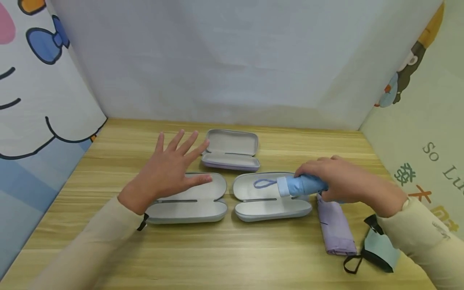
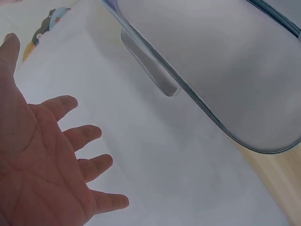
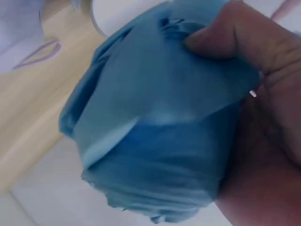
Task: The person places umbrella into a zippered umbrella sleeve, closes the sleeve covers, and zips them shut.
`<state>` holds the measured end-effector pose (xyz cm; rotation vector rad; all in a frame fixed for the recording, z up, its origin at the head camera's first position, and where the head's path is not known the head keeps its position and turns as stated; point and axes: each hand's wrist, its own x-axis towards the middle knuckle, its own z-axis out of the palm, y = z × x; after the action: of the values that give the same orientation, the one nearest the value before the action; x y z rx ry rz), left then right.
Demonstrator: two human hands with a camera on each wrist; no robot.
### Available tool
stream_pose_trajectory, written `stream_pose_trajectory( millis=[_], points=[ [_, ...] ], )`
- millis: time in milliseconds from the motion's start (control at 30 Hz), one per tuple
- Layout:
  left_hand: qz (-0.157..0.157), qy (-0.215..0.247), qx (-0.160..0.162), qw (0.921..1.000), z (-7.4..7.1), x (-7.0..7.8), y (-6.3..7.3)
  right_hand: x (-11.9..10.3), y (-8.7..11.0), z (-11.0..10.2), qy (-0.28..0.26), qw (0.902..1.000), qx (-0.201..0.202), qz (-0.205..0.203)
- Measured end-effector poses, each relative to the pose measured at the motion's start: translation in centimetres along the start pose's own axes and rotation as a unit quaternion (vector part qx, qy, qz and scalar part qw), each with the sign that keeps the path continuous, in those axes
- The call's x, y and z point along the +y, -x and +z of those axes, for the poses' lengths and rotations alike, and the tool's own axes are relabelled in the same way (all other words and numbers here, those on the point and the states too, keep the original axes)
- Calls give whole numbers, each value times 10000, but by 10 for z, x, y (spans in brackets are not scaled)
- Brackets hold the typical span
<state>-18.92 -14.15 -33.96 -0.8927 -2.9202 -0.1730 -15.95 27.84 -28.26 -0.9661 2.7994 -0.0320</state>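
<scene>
Your right hand (image 1: 344,182) grips the blue folded umbrella (image 1: 306,185) over the right front case (image 1: 272,209); your left hand (image 1: 168,169), fingers spread, holds nothing, left of that case. Slack folds (image 3: 155,160) could let the umbrella slip, and its loop (image 1: 255,185) might snag the case's rim

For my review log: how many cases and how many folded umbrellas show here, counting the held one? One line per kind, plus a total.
Open cases: 3 (back case, left case, right case)
Folded umbrellas: 3 (blue umbrella in the right hand, purple umbrella, mint-green umbrella)
Total: 6
</scene>
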Motion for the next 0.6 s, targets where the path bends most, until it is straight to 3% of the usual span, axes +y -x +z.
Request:
stream_pose_trajectory(
  millis=[367,467,600],
  points=[
    [-81,120,-28,9999,1,-1,-1,-40,-35,-3,1395,9846,-466,-946],
    [-80,127,-56,9999,1,-1,-2,-49,-45,1,1472,9813,-550,-1108],
    [-74,129,-40,9999,1,0,-3,-56,-56,7,1116,9853,-765,-1045]
  ],
)
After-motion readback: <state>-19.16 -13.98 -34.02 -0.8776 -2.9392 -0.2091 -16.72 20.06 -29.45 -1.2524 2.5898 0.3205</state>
